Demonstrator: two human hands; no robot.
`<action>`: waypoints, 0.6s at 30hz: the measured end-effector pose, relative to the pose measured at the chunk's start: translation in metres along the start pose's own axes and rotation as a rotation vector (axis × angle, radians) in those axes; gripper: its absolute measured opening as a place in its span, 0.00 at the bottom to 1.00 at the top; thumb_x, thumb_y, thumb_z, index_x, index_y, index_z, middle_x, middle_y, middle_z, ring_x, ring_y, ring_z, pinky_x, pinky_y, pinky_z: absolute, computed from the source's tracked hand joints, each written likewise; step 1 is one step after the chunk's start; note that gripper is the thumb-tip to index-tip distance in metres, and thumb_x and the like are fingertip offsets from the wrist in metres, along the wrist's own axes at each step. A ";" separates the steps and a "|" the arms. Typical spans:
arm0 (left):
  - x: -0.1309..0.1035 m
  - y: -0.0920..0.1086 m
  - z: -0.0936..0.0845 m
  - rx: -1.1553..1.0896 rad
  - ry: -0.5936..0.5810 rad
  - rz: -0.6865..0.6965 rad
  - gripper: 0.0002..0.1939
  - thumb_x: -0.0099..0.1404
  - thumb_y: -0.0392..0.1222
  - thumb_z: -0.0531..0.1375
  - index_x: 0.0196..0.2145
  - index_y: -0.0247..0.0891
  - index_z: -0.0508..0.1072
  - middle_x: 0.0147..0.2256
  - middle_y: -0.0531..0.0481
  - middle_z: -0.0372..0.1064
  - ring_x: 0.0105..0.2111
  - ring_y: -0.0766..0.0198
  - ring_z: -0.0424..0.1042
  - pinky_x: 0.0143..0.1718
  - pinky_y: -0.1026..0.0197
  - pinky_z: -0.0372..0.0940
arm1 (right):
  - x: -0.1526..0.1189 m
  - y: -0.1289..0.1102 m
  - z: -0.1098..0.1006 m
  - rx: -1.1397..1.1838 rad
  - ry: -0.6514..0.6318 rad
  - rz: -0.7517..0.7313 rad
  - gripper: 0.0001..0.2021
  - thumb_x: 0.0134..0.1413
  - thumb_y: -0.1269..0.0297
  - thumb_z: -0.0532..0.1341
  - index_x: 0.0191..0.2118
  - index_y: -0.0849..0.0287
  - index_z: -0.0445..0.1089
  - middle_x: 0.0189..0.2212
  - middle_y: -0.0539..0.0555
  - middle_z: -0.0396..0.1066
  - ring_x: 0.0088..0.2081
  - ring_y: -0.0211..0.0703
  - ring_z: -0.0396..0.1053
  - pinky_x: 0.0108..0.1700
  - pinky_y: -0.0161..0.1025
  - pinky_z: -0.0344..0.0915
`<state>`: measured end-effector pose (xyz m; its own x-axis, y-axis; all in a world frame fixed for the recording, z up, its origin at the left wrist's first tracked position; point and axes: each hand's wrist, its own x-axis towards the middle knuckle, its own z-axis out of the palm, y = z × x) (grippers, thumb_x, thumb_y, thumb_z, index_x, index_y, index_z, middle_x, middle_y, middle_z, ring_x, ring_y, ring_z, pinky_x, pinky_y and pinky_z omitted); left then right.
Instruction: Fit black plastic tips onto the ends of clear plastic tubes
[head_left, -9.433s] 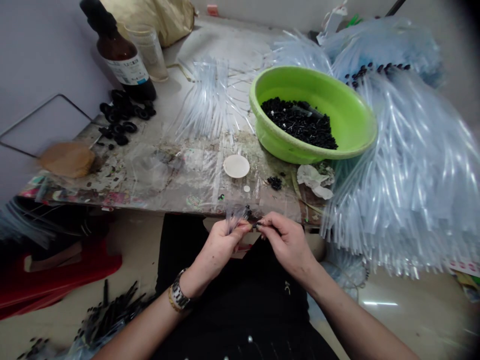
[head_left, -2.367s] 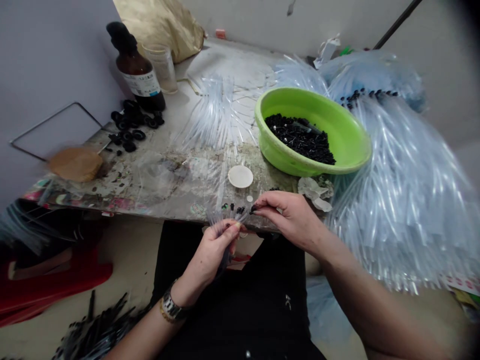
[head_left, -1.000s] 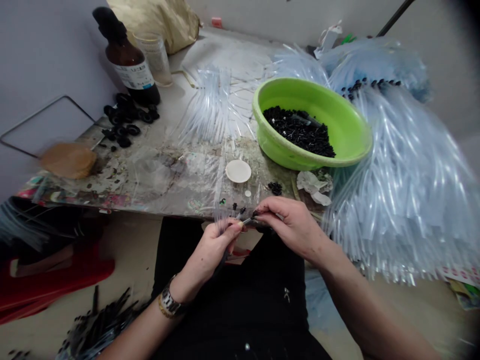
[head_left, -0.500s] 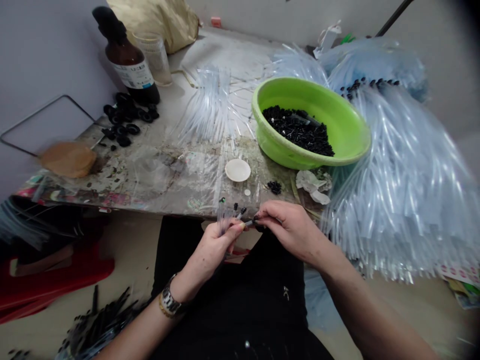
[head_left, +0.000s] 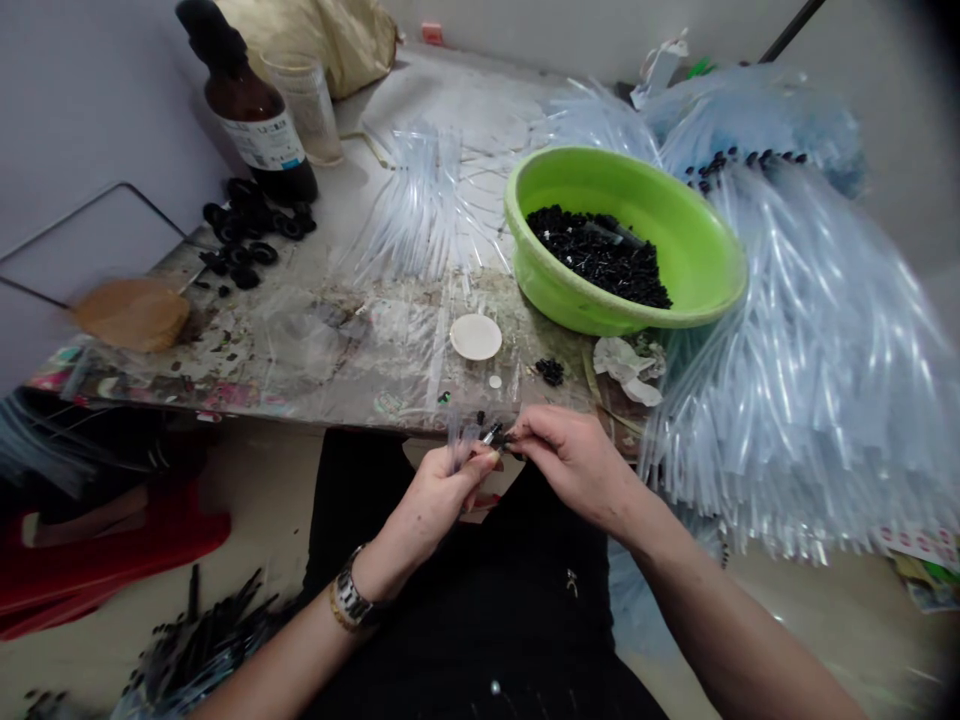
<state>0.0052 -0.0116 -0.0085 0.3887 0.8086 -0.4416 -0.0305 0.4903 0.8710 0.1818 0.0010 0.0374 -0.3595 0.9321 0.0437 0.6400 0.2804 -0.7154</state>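
At the table's front edge, my left hand (head_left: 439, 500) is closed on a few clear tubes (head_left: 459, 440) with black tips. My right hand (head_left: 566, 455) pinches a small black piece (head_left: 507, 440) against the end of one tube, its fingertips nearly touching the left thumb. Just beyond the hands lie a small pile of black pieces (head_left: 550, 372) and a white round dish (head_left: 476, 337). The green basin (head_left: 697, 260) behind them holds many small black pieces (head_left: 600, 258). Between the fingertips the exact fit of piece and tube is too small to tell.
Clear tubes (head_left: 420, 210) lie spread at the table's middle, and a large tube bundle (head_left: 817, 360) hangs over the right side. Crumpled tissue (head_left: 628, 368) sits below the basin. A brown bottle (head_left: 259, 125), a clear cup (head_left: 311, 110) and black rings (head_left: 251, 225) stand or lie at left.
Both hands stay together at the table edge; my left hand has shifted slightly right and the held tube tips have turned a little. The view has moved slightly.
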 end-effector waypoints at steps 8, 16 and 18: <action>0.002 -0.001 -0.006 -0.002 0.007 0.024 0.13 0.62 0.49 0.59 0.32 0.36 0.72 0.16 0.59 0.54 0.18 0.71 0.50 0.22 0.67 0.51 | 0.000 0.010 -0.002 0.220 -0.022 0.137 0.04 0.55 0.70 0.59 0.30 0.59 0.67 0.25 0.47 0.68 0.30 0.36 0.66 0.34 0.33 0.60; 0.002 -0.001 -0.008 0.088 -0.018 0.082 0.13 0.64 0.49 0.57 0.33 0.35 0.72 0.17 0.59 0.54 0.19 0.70 0.52 0.24 0.66 0.50 | -0.006 0.015 0.000 0.254 0.010 0.151 0.02 0.54 0.69 0.61 0.31 0.59 0.70 0.26 0.47 0.70 0.30 0.36 0.66 0.35 0.33 0.60; 0.002 -0.001 -0.007 0.091 -0.017 0.084 0.13 0.64 0.49 0.56 0.33 0.35 0.72 0.17 0.59 0.54 0.19 0.70 0.52 0.24 0.66 0.51 | -0.007 0.015 0.001 0.235 0.031 0.135 0.03 0.54 0.69 0.61 0.30 0.59 0.70 0.26 0.47 0.70 0.30 0.36 0.67 0.35 0.33 0.60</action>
<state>-0.0008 -0.0083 -0.0113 0.4036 0.8399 -0.3629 0.0198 0.3885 0.9212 0.1932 -0.0017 0.0251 -0.2583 0.9650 -0.0448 0.5044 0.0951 -0.8582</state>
